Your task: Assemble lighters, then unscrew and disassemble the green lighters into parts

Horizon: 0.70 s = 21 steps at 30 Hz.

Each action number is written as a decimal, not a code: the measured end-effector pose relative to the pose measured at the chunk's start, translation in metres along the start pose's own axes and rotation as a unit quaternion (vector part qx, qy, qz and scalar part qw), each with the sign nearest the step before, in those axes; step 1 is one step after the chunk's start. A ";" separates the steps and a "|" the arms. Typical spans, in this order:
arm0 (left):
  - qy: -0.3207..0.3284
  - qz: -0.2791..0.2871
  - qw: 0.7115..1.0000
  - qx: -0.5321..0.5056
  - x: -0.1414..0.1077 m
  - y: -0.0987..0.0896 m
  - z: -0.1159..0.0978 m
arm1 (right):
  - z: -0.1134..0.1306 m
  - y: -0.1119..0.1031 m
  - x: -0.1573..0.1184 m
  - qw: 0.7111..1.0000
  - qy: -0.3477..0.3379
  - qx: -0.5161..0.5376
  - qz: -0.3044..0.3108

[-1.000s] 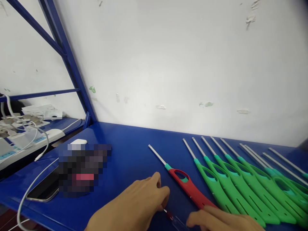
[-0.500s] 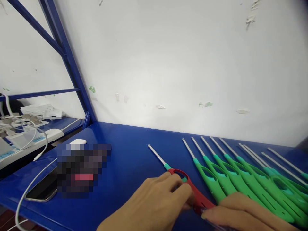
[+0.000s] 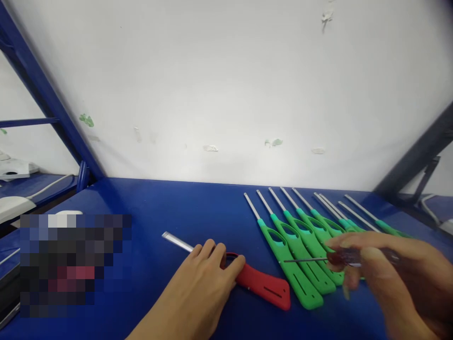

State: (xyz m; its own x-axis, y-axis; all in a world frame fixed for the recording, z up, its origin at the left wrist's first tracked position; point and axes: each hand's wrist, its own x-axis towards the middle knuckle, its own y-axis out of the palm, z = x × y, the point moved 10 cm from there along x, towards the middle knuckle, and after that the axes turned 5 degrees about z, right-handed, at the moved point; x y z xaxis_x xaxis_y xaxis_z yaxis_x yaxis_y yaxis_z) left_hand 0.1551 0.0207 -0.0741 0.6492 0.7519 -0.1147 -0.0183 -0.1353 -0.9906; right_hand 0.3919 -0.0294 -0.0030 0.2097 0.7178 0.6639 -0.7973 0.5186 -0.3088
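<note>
A red lighter (image 3: pixel 264 284) with a long metal tip lies slanted on the blue table, its tip toward the upper left. My left hand (image 3: pixel 203 283) is closed around its neck and trigger ring, hiding part of both. At the right, my right hand (image 3: pixel 396 274) grips a screwdriver (image 3: pixel 345 258) by its dark red, partly clear handle; the thin shaft points left over the green lighters. Several green lighters (image 3: pixel 295 269) lie side by side with their metal tips toward the wall, some partly hidden by my right hand.
The blue table (image 3: pixel 141 208) meets a white wall (image 3: pixel 226 94) at its back edge. Blue frame posts (image 3: pixel 67 108) rise at both sides. A pixelated patch covers things at the left, beside a dark phone-like object (image 3: pixel 9 293) and a white cable.
My view has turned right. The red lighter now lies flatter, nearer horizontal. My right hand has moved away from its handle end, and the screwdriver shaft has come into sight.
</note>
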 end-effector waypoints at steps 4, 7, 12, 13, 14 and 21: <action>-0.049 0.047 0.998 -0.010 -0.005 0.001 0.008 | 0.023 0.015 -0.005 0.997 0.076 -0.026 -0.010; -0.077 0.083 0.992 -0.047 -0.008 -0.001 0.010 | 0.030 0.023 0.001 0.997 0.052 -0.045 0.029; -0.091 0.109 0.989 -0.046 -0.009 -0.001 0.008 | 0.033 0.035 0.008 0.991 -0.021 -0.048 0.120; -0.094 0.114 0.988 -0.042 -0.010 -0.001 0.008 | 0.034 0.035 0.008 0.991 -0.026 -0.050 0.124; -0.096 0.118 0.987 -0.041 -0.010 -0.001 0.008 | 0.034 0.035 0.008 0.990 -0.028 -0.054 0.126; -0.098 0.140 0.984 -0.044 -0.012 -0.003 0.009 | 0.031 0.042 0.006 0.987 -0.029 -0.059 0.148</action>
State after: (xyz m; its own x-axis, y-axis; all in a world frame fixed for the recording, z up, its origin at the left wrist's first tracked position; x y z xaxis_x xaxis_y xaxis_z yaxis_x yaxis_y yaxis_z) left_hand 0.1407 0.0183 -0.0708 0.4693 0.7856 -0.4033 -0.1050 -0.4038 -0.9088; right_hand 0.3422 -0.0175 0.0095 -0.0582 0.8194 0.5702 -0.7460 0.3439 -0.5703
